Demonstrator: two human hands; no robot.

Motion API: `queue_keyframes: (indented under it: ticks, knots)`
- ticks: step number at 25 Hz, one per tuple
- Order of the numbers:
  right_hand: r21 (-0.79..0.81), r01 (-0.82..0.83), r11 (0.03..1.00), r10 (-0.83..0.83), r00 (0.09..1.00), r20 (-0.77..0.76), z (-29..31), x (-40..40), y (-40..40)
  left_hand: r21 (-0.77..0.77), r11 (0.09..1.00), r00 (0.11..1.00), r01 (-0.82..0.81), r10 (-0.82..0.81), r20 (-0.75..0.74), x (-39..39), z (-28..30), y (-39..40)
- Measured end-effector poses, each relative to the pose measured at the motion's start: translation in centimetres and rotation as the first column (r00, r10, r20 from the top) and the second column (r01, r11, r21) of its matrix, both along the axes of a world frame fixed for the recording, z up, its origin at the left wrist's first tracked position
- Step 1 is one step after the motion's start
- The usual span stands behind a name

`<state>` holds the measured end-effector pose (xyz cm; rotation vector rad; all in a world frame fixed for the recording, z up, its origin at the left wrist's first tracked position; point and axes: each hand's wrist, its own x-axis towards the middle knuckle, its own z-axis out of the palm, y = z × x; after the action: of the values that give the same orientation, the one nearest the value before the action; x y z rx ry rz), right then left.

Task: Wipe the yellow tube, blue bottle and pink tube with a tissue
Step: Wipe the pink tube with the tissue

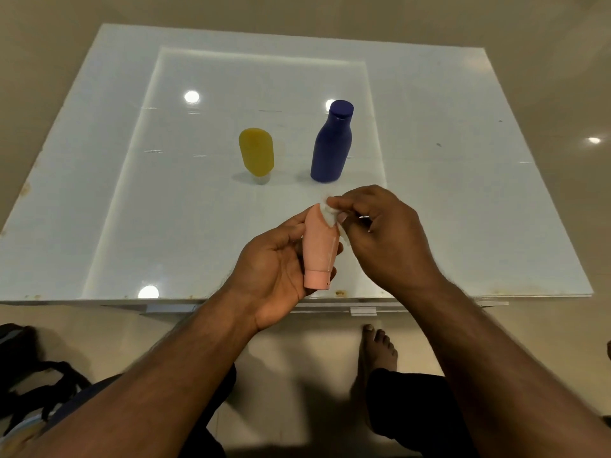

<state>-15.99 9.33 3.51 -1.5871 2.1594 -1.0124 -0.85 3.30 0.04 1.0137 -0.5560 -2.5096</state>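
The right hand (pixel 380 233) is pinching a small white tissue (pixel 328 213) between its fingers (pixel 344 203) and pressing it against the far end of the pink tube (pixel 319 249). The left hand (pixel 277 276) is curling its fingers round that tube, cap toward the person, just over the near edge of the bench (pixel 99 160).

The tissue looks tiny, so it is likely at risk of slipping out of the pinch. The tube is hanging near the edge, so a loosened grip could send it to the floor.

Beyond the tube, the yellow tube (pixel 256 153) is standing on its cap and the blue bottle (pixel 330 143) is standing upright; I cannot tell whether either is wiped. Most of the tissue is hiding behind the fingers.
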Motion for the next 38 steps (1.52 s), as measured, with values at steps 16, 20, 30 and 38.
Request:
queue_keyframes:
  ticks: [16, 20, 30, 38]
  knots:
    - [0.071, -0.280, 0.957, 0.288, 0.946, -0.150, -0.2, 3.1, 0.8, -0.005, 0.998, 0.998, -0.056, 0.056, 0.024, 0.3, -0.5, -0.4]
    - [0.057, -0.224, 0.973, 0.230, 0.962, -0.146, -0.3, 1.7, 0.6, 0.041, 0.996, 0.997, -0.082, 0.082, 0.012, 0.2, -0.1, -0.5]
    - [0.077, -0.203, 0.976, 0.208, 0.976, -0.065, -0.7, 2.4, 0.6, 0.124, 0.987, 0.995, -0.102, 0.100, 0.027, 0.5, -0.3, -0.9]
    - [0.058, -0.274, 0.960, 0.279, 0.956, -0.091, -0.7, 3.4, 1.1, 0.142, 0.982, 0.992, -0.123, 0.123, 0.007, 0.7, 0.0, -1.4]
